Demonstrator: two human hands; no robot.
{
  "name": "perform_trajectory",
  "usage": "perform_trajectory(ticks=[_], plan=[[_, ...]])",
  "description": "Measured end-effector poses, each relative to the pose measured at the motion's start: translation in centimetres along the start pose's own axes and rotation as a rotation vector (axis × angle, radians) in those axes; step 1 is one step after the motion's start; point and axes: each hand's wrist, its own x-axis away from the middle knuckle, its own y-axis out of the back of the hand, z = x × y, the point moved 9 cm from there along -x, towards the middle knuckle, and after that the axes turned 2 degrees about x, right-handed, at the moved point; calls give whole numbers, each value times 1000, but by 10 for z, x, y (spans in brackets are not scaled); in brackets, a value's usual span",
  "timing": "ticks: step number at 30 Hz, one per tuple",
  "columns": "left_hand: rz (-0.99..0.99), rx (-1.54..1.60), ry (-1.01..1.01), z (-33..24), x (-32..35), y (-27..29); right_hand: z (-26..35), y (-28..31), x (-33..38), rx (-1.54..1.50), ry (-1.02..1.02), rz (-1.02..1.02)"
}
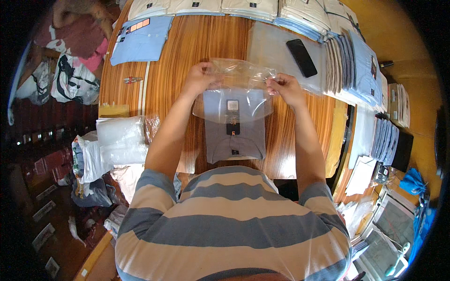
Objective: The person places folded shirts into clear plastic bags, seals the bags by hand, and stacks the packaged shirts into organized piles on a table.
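In front of me on the wooden table lies a folded grey shirt point(248, 145) with a black hang tag point(233, 127) on it. A clear plastic bag point(253, 105) covers the far part of the shirt, while the near part with the collar is bare. My left hand point(202, 79) is closed on the bag's far left corner. At the far right corner, my right hand point(286, 88) pinches the film between thumb and fingers. Between the two hands the film is wrinkled and shiny.
A black phone point(302, 58) rests on a stack of clear bags point(269, 49). Folded shirts point(358, 65) line the right edge, with bagged shirts point(197, 6) along the back. A blue shirt point(143, 42) and a small cutter point(133, 80) lie left. Plastic packs point(121, 136) sit near my left arm.
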Motion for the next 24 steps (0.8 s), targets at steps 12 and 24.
perform_trajectory(ticks=[12, 24], plan=[[-72, -354, 43, 30, 40, 35, -66, -5, -9, 202, -92, -73], [-103, 77, 211, 88, 91, 54, -90, -22, 34, 40, -177, -49]])
